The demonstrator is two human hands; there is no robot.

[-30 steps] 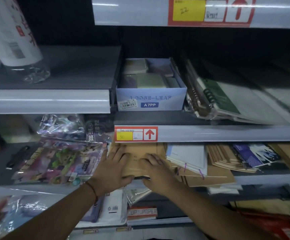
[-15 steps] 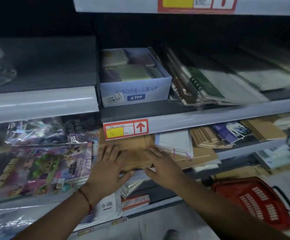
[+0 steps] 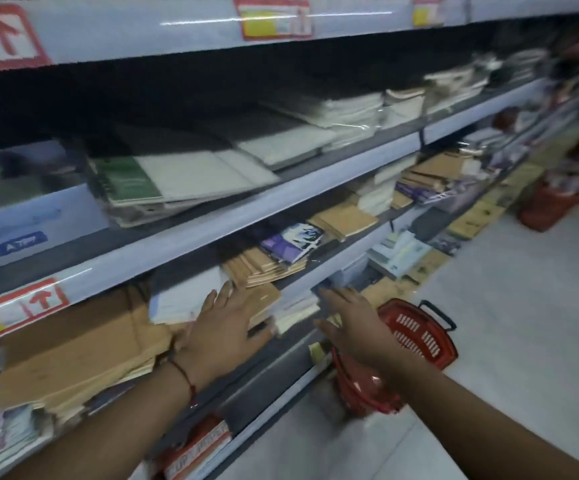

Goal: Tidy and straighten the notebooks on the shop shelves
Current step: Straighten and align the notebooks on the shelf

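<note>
Both hands flat-fingered at the brown notebooks (image 3: 83,344).
Left hand (image 3: 224,332) open, resting on the stack's right end; right hand (image 3: 357,323) open, holding nothing, right of stack, above red basket (image 3: 419,332).

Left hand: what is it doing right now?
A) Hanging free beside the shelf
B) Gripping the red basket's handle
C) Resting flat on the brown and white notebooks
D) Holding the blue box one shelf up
C: the left hand lies open, fingers spread, on the brown and white notebooks; the red basket stands on the floor, untouched.
</note>
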